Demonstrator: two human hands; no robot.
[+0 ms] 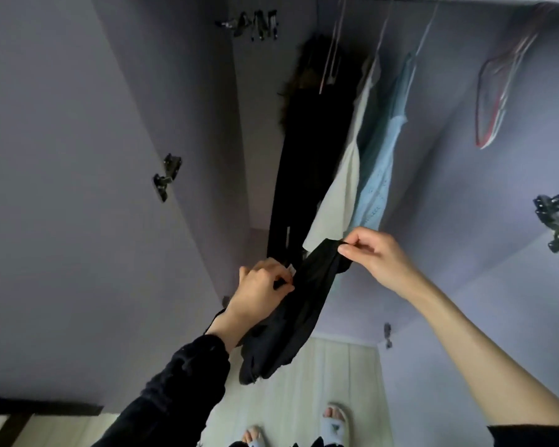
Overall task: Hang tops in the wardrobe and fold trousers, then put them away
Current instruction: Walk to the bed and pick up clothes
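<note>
A black garment (300,304) hangs between my two hands in front of the open wardrobe. My left hand (262,288) pinches its edge near a small white label. My right hand (375,253) pinches the upper edge of the same garment, higher and to the right. Inside the wardrobe hang a dark coat with a fur collar (307,150), a white top (339,188) and a light blue knitted top (381,172), each on a hanger.
The wardrobe's pale doors stand open at left (94,188) and right (497,221), with metal hinges on them. Several empty hangers (494,101) hang at the upper right. My feet in light sandals (334,421) stand on a pale wooden floor.
</note>
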